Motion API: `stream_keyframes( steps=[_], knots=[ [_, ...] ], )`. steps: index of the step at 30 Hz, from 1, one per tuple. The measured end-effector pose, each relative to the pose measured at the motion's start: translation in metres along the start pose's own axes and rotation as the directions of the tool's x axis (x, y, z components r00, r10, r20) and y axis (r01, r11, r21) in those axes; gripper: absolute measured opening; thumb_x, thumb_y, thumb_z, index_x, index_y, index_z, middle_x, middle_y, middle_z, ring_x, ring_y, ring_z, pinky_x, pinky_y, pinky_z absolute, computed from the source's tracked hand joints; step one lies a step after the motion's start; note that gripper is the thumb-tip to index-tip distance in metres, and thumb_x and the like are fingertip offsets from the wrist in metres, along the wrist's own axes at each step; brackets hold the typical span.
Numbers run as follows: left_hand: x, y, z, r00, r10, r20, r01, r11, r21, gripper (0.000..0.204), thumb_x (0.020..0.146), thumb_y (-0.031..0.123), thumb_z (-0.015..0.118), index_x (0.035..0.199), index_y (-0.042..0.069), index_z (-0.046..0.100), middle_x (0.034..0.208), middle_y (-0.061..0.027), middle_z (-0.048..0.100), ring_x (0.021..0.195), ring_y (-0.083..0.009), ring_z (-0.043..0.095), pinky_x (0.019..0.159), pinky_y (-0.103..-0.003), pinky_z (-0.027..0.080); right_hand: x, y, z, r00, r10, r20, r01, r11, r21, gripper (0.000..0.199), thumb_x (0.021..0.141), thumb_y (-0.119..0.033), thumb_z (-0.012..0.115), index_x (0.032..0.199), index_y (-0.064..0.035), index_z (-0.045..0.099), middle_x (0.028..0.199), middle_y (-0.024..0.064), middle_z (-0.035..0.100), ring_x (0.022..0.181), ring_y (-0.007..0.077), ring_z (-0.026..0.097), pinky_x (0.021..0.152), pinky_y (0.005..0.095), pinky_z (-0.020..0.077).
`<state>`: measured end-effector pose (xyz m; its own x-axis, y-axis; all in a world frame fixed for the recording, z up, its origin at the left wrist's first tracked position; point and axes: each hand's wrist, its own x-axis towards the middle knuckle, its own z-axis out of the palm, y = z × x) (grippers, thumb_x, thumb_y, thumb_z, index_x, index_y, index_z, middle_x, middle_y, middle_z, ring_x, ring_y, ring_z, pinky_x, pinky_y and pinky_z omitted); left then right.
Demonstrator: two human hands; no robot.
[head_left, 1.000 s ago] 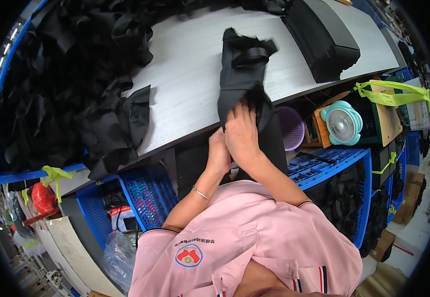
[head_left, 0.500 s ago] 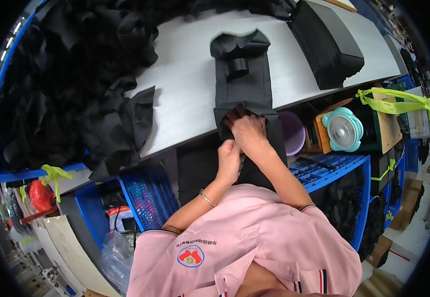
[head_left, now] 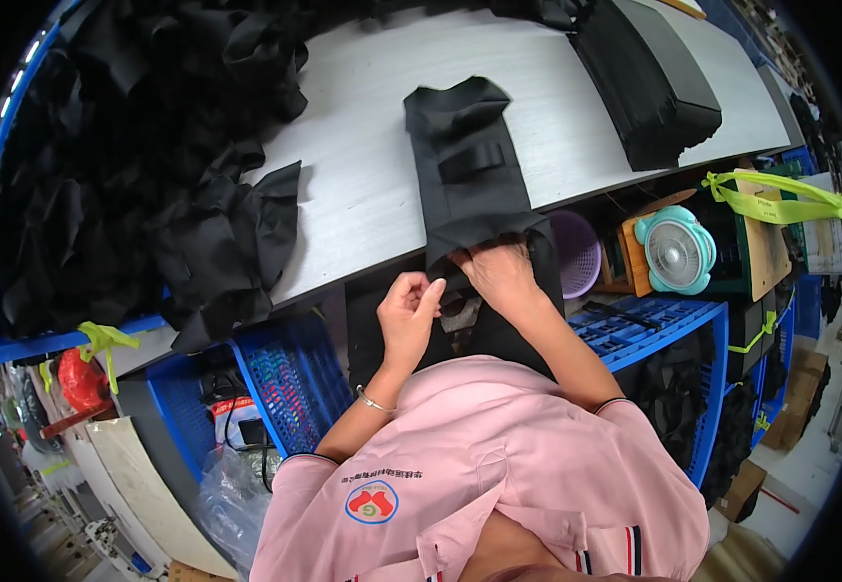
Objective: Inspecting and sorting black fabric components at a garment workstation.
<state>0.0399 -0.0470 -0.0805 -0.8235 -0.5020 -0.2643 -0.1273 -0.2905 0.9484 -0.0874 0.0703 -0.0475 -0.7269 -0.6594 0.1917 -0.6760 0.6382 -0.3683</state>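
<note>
Black fabric piece (head_left: 469, 179), pale grey table (head_left: 363, 184)

The person wears a pale pink short-sleeved shirt (head_left: 498, 466) with dark piping along the sleeve hems. A round red and green badge (head_left: 371, 502) sits on the chest at about 7 o'clock in the view, with a line of small lettering above it. Narrow dark and red stripes mark the collar edge near 5 o'clock. A thin silver bracelet (head_left: 374, 401) circles the left wrist; both forearms are uncovered.

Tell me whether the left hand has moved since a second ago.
Yes. The left hand has drawn back from the table edge toward the body, away from the black fabric piece, while the right hand holds its folded end.
</note>
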Motion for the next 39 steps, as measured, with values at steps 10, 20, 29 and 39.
stream_keyframes(
  steps=[10,20,29,39],
  knots=[
    [0.020,0.034,-0.004,0.947,-0.230,0.224,0.292,0.907,-0.304,0.038,0.093,0.018,0.070,0.126,0.003,0.057,0.113,-0.0062,0.066,0.103,-0.0134,0.063,0.093,-0.030,0.050,-0.080,-0.037,-0.015,0.951,-0.169,0.260,0.123,0.975,0.187,0.012,0.086,-0.015,0.069,0.091,-0.0047,0.071,0.090,0.0097,0.070,0.077,0.0262,0.069,0.068,0.0381,0.0540],
    [0.010,0.031,-0.009,0.908,-0.187,0.374,0.279,0.937,-0.210,0.049,0.088,0.008,0.076,0.131,0.002,0.056,0.123,-0.0056,0.063,0.114,-0.0156,0.058,0.100,-0.031,0.047,-0.040,0.011,-0.081,0.923,0.357,-0.144,-0.203,0.768,0.608,0.023,0.094,-0.006,0.064,0.115,0.0017,0.067,0.110,0.0125,0.069,0.094,0.0180,0.068,0.075,0.0293,0.0544],
    [0.017,0.031,-0.007,0.903,-0.189,0.386,0.299,0.922,-0.247,0.042,0.094,0.012,0.070,0.133,0.001,0.056,0.123,-0.0074,0.065,0.109,-0.0144,0.061,0.095,-0.030,0.050,-0.052,0.005,-0.083,0.816,0.566,0.122,-0.250,0.154,0.956,0.035,0.102,-0.025,0.056,0.121,0.0037,0.064,0.106,0.0061,0.066,0.095,0.0109,0.062,0.076,0.0242,0.0497],
    [0.022,-0.002,-0.013,0.811,-0.188,0.553,0.411,0.857,-0.311,0.034,0.093,0.013,0.070,0.123,-0.001,0.062,0.116,-0.0087,0.068,0.104,-0.0140,0.064,0.092,-0.030,0.052,-0.060,0.020,-0.053,0.804,0.395,0.445,-0.258,-0.442,0.859,0.022,0.081,0.003,0.069,0.103,-0.0011,0.071,0.103,0.0080,0.074,0.096,0.0173,0.070,0.089,0.0326,0.0538]
  ],
)
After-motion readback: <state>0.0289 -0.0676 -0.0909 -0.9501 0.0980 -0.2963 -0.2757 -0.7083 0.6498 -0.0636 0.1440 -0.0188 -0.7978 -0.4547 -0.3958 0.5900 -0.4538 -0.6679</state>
